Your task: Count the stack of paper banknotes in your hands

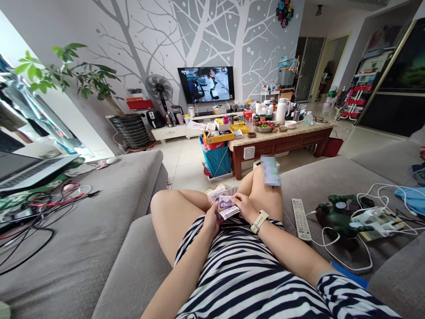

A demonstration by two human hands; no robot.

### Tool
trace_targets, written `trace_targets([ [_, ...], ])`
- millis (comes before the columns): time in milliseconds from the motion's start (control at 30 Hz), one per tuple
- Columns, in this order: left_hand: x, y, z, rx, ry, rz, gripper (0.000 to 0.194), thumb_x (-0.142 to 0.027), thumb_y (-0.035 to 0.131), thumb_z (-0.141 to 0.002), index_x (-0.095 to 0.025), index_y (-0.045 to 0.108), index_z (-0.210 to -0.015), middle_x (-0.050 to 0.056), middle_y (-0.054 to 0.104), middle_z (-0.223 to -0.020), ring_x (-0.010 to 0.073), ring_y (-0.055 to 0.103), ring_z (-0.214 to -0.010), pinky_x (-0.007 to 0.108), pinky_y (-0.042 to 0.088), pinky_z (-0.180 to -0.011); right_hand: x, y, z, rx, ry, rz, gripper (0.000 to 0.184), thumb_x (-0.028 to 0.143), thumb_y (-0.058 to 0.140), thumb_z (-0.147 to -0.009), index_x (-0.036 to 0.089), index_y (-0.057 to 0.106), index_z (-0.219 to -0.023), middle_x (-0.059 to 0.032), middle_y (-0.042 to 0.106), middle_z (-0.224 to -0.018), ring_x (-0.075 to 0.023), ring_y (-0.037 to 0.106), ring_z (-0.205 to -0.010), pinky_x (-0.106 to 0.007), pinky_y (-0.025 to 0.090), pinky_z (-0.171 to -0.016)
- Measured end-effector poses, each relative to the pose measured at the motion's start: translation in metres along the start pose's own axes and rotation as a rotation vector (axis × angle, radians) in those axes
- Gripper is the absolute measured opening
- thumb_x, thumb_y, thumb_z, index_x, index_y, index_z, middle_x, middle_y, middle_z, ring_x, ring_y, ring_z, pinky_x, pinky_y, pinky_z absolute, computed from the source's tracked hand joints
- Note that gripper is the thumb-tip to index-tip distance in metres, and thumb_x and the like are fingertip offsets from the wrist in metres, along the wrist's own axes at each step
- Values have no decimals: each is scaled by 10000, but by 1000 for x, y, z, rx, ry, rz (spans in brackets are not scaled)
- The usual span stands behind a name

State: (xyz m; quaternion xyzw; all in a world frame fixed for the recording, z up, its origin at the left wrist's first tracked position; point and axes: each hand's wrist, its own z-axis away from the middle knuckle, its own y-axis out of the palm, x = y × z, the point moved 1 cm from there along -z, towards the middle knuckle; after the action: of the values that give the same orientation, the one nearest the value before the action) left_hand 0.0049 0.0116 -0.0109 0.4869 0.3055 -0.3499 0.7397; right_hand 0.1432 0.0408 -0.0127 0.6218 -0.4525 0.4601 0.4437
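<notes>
I sit on a grey sofa in a striped dress with my legs folded. Over my lap, my left hand and my right hand both grip a small stack of banknotes. The left hand's fingers curl under the notes. The right hand, with a white watch on its wrist, pinches the top notes from the right. A phone rests on my right knee.
A white remote, a dark green toy and white cables lie on the sofa to my right. A laptop and wires sit at the left. A cluttered wooden coffee table stands ahead, with a TV beyond.
</notes>
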Motion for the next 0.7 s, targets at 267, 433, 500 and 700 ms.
trace_targets([
  [267, -3, 2, 4, -15, -7, -23, 338, -291, 547, -862, -93, 621, -1125, 158, 713, -940, 249, 697, -753, 385, 581, -663, 3, 1, 1, 37, 22, -66, 298, 465, 613, -746, 183, 533, -691, 30, 463, -618, -117, 404, -564, -248, 333, -551],
  [433, -3, 1, 4, -19, -11, -32, 339, -304, 557, -856, -89, 626, -1109, 158, 711, -933, 246, 697, -728, 379, 580, -646, 3, 1, 1, 34, 35, -86, 298, 469, 617, -735, 190, 526, -681, 29, 462, -621, -118, 399, -566, -248, 330, -555],
  [500, -2, 1, 3, -21, -10, -37, 332, -305, 558, -855, -92, 630, -1099, 155, 711, -931, 246, 698, -726, 377, 580, -640, 3, 1, 1, 35, 38, -85, 301, 475, 613, -736, 193, 526, -679, 29, 460, -619, -119, 396, -564, -248, 330, -554],
  [700, -2, 1, 2, -13, -11, -31, 341, -305, 563, -852, -89, 628, -1107, 158, 713, -929, 251, 700, -735, 381, 582, -652, 6, 3, 2, 26, 60, -85, 312, 491, 617, -720, 197, 523, -676, 32, 450, -601, -119, 381, -552, -248, 323, -544],
])
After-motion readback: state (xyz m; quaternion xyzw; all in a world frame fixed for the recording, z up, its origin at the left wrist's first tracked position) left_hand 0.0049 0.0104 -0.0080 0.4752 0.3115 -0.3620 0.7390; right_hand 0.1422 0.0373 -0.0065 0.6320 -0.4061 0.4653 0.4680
